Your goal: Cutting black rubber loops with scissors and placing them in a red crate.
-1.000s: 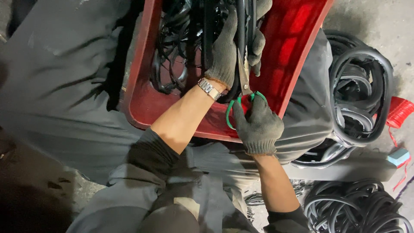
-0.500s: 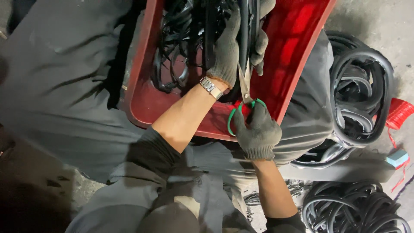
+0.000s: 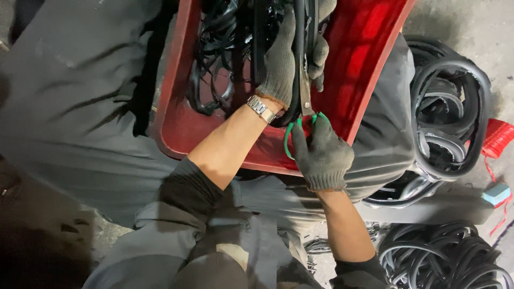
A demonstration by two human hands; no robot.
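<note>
Gripping one bundle of black rubber strips [image 3: 300, 48] over one red crate [image 3: 364, 59], left hand [image 3: 281, 64] is closed tight around it. Right hand [image 3: 321, 155], fingers curled through the handles, holds one pair of green-handled scissors [image 3: 303, 115], blades at the bundle. Two gloves, one wristwatch [image 3: 261, 109]. Rubber coils [image 3: 450, 118] lie right.

Light's falling from upper right, glaring on the red crate [image 3: 369, 59]; lower left's sinking into deep shadow. Centre's staying sharp, edges softening slightly.
</note>
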